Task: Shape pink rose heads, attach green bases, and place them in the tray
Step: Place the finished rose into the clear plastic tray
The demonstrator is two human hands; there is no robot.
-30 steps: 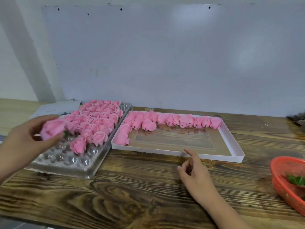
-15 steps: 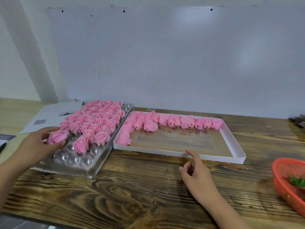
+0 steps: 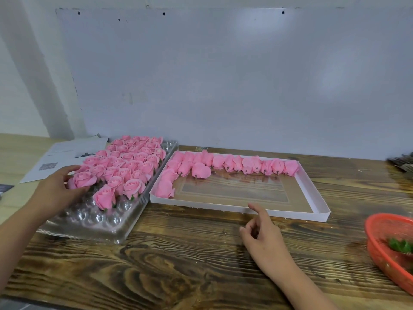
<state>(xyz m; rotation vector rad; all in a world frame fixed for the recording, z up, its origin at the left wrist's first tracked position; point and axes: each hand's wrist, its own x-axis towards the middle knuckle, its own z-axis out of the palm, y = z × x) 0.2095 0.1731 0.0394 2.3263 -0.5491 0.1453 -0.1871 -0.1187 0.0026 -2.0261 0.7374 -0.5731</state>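
Rose head (image 3: 83, 179) sits in our left hand (image 3: 52, 193), fingers curled round its outer petals, low over a near-left pocket of the clear tray (image 3: 98, 217); we cannot tell if it is seated yet. We judge it very light, soft and easily crushed, so hold it low at the sides near the green base, not by the petal tips. Finished roses (image 3: 131, 162) crowd just beyond and right of this hand; bare pockets lie nearer us, which gives room to withdraw toward the tray's near edge. Our right hand (image 3: 264, 236) rests on the counter (image 3: 178, 265), holding nothing, fingers loosely bent, forefinger toward the rim of the white box (image 3: 312, 189) of unshaped heads (image 3: 234, 163). Red basket (image 3: 380, 253) with green bases (image 3: 400, 246) lies well to its right, open counter between
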